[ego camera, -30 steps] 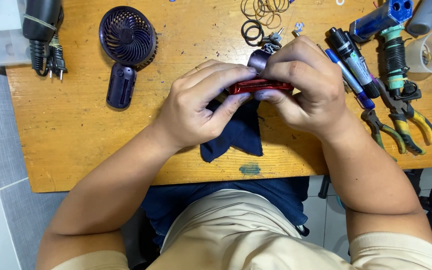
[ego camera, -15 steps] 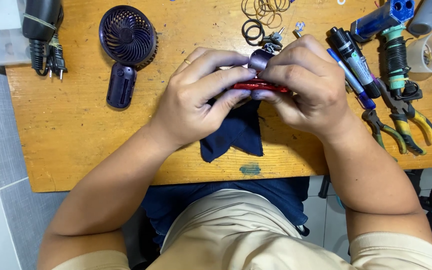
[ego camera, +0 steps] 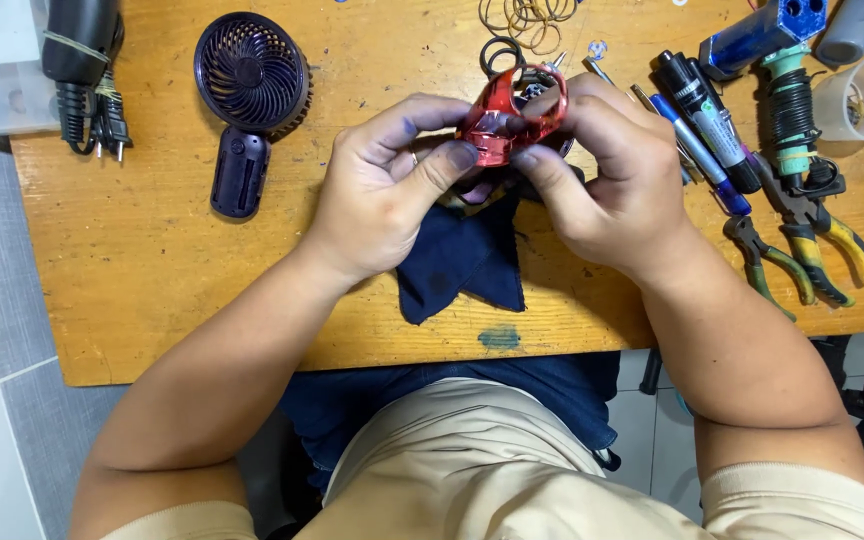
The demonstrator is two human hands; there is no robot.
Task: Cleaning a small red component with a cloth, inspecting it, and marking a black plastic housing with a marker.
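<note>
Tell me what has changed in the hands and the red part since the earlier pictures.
Both hands, left hand and right hand, turned the shiny red plastic shell from lying flat and edge-on to tilted up, showing its hollow inside. Both still grip it. The dark blue cloth, the dark handheld fan and the pliers stayed put.

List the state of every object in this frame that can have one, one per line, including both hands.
left hand: closed on the red shell
right hand: closed on the red shell
red shell: lifted off the table, hollow side in view
dark blue cloth: lying crumpled on the wooden table
handheld fan: lying flat, untouched
pliers: lying flat, apart from the hands
markers: capped, lying flat
power cord: coiled, unplugged
</note>
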